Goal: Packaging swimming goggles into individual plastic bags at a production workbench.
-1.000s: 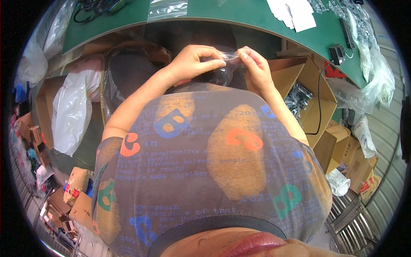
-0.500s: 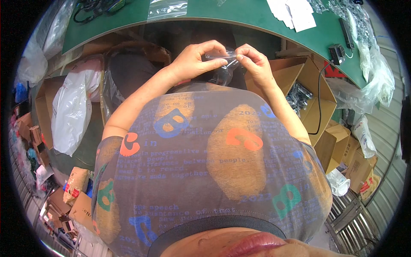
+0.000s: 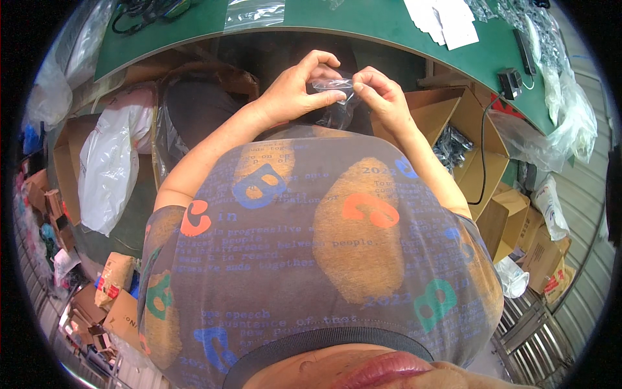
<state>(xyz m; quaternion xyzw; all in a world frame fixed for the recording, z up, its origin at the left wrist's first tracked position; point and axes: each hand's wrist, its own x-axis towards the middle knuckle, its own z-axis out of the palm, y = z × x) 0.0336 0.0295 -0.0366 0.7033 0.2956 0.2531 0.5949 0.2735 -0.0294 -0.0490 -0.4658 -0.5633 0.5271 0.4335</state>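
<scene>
A small clear plastic bag (image 3: 338, 113) hangs between my two hands, just short of the green table's front edge. My left hand (image 3: 295, 87) has its thumb against the bag's upper edge; its index finger is bent and raised off the thumb, and the other fingers are mostly hidden behind. At the bag's other upper corner, my right hand (image 3: 383, 97) pinches the film between thumb and index finger. The bag's top edge is stretched between the hands. Whether anything is inside it I cannot make out against the dark background.
The green table (image 3: 363, 19) holds a flat clear bag (image 3: 254, 13), white papers (image 3: 447, 23), a black adapter (image 3: 510, 82) and dark cables (image 3: 152, 13). An open carton (image 3: 483, 139) with bagged dark items stands at right. White plastic sacking (image 3: 113, 162) lies over a box at left.
My left index finger has lifted away from the thumb and the bag's edge. My right hand has shifted very slightly left, still pinching the bag.
</scene>
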